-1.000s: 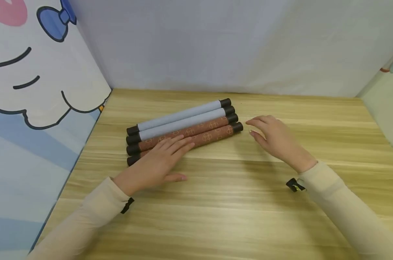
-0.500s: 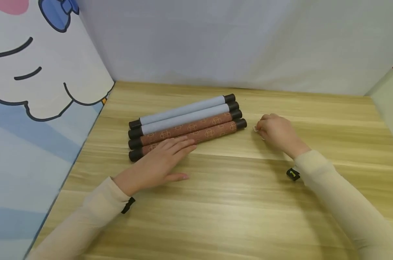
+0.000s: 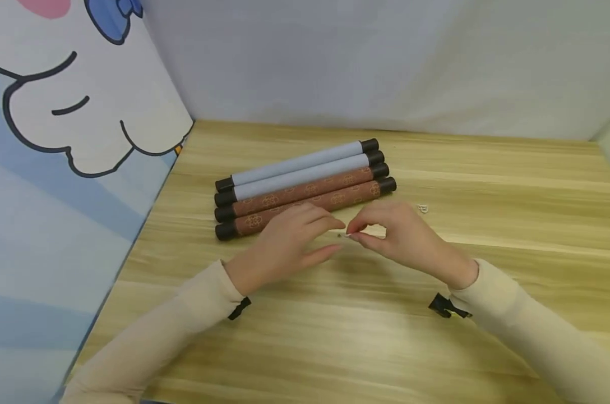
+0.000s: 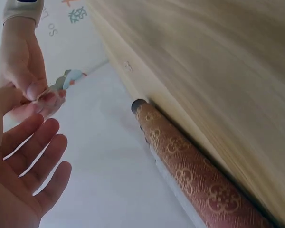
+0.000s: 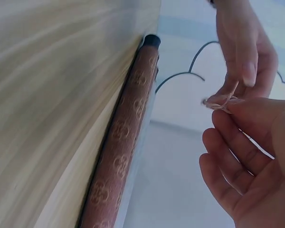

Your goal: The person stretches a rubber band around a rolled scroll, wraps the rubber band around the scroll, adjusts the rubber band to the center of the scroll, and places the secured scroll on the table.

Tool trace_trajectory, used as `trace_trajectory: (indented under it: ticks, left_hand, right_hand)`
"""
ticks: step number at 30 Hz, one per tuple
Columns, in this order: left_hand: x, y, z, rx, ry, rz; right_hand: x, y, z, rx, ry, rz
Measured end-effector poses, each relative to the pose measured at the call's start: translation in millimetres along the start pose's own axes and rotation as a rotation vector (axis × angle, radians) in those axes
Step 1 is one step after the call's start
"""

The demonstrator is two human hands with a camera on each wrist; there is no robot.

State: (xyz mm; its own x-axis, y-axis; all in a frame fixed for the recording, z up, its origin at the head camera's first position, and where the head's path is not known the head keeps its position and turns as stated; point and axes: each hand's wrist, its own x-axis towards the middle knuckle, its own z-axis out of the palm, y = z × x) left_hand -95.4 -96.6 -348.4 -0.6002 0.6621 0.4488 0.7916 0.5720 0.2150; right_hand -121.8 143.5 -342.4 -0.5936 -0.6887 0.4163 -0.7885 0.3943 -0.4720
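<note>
My right hand (image 3: 408,238) pinches a small whitish loop of string (image 3: 346,235) between thumb and forefinger. Facing it is my left hand (image 3: 282,244), its fingers spread and slightly bent around the string's other side; whether they touch it I cannot tell. In the right wrist view the string (image 5: 217,104) sticks out from the right fingertips beside the left hand (image 5: 249,52). Behind the hands lie two brown patterned rolls (image 3: 337,197) and two pale blue rolls (image 3: 300,163), side by side with black ends. Another small whitish loop (image 3: 423,208) lies right of them.
A wood-grain table (image 3: 305,348) carries everything. Along its back edge hangs a plain white cloth (image 3: 335,67), and a cartoon-printed sheet (image 3: 27,224) borders it on the left. Dark straps hang below both sleeves.
My right hand has moved left and toward me with a string loop taken from the table, uncovering another loop. My left hand has left the front brown roll and come up to the right hand.
</note>
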Motion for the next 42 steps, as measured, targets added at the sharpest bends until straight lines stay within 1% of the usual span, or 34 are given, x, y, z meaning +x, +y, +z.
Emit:
trace_trajectory:
  ticks: [3,4,6,7,9,11,13,14,16,17,19,20,22,24,25,27,28,30,31,32,33,34,36,38,39,40,41,42]
  left_hand:
    - [2.5,3.5,4.2,-0.047,0.035,-0.022]
    - [2.2,4.0,4.9,-0.061,0.034,-0.033]
    - [0.7,4.8,4.8,-0.082,0.018,-0.055]
    - [0.0,5.1,4.2,-0.088,0.004,-0.068]
    - [-1.6,5.6,4.2,-0.115,-0.055,-0.107]
    - [-3.2,5.8,5.2,-0.140,-0.118,-0.149]
    - [-4.6,5.7,6.9,-0.159,-0.163,-0.185]
    - [-5.4,5.4,8.0,-0.162,-0.172,-0.194]
    - [-7.1,4.3,9.7,-0.157,-0.144,-0.202]
    - [-7.8,3.5,10.2,-0.156,-0.120,-0.206]
    - [-9.0,2.4,10.1,-0.168,-0.063,-0.216]
    - [-9.5,2.0,9.5,-0.183,-0.035,-0.225]
    - [-10.5,1.1,7.5,-0.244,0.002,-0.250]
    - [-12.0,-0.1,4.3,-0.332,0.031,-0.270]
    - [-12.8,-0.8,2.0,-0.382,0.046,-0.283]
    - [-15.4,-2.4,-3.4,-0.487,0.069,-0.298]
    - [-16.8,-3.2,-6.3,-0.538,0.069,-0.290]
    - [-19.8,-3.7,-11.4,-0.612,0.040,-0.253]
    - [-21.2,-3.0,-13.0,-0.621,0.010,-0.219]
    - [-22.5,-2.2,-13.3,-0.606,-0.028,-0.171]
    - [-23.2,-0.3,-13.0,-0.572,-0.073,-0.119]
    - [-23.7,2.2,-11.9,-0.507,-0.115,-0.065]
    - [-23.4,8.7,-7.6,-0.316,-0.167,0.051]
    - [-22.9,15.5,-2.1,-0.113,-0.187,0.150]
    - [-22.5,19.1,0.5,-0.033,-0.194,0.188]
    - [-22.1,22.6,3.0,0.027,-0.197,0.225]
    - [-21.6,25.9,5.9,0.061,-0.198,0.261]
    - [-21.6,29.6,7.8,0.072,-0.198,0.291]
  right_hand:
    - [-0.4,-9,3,0.046,0.002,0.014]
    - [-0.6,-12,4,0.070,-0.006,0.036]
    - [-1.2,-15,4,0.135,-0.028,0.108]
    - [-1.3,-16,5,0.182,-0.043,0.157]
    - [-2.0,-20,6,0.329,-0.065,0.249]
    - [-3.6,-22,8,0.486,-0.071,0.299]
    - [-5.3,-24,10,0.631,-0.079,0.306]
    - [-6.2,-24,11,0.691,-0.086,0.298]
    - [-8.2,-25,13,0.761,-0.117,0.272]
    - [-8.9,-26,14,0.786,-0.144,0.264]
    - [-10.5,-27,15,0.797,-0.223,0.233]
    - [-11.3,-28,15,0.789,-0.275,0.209]
    - [-12.6,-28,17,0.756,-0.386,0.125]
    - [-13.6,-26,21,0.662,-0.477,0.047]
    - [-13.8,-25,22,0.614,-0.514,0.033]
    - [-13.7,-21,25,0.485,-0.549,0.038]
    - [-13.8,-20,24,0.395,-0.547,0.062]
    - [-13.3,-17,23,0.232,-0.536,0.144]
    - [-12.7,-16,21,0.154,-0.520,0.184]
    - [-11.9,-16,19,0.077,-0.502,0.217]
    - [-10.9,-16,17,0.010,-0.485,0.250]
    - [-9.6,-17,16,-0.055,-0.471,0.277]
    - [-6.2,-20,15,-0.143,-0.461,0.320]
    - [-2.9,-24,16,-0.207,-0.449,0.339]
    - [-1.5,-26,18,-0.227,-0.437,0.344]
    - [-0.2,-28,20,-0.246,-0.422,0.350]
    - [1.0,-30,22,-0.260,-0.409,0.357]
    - [2.3,-32,24,-0.272,-0.394,0.367]
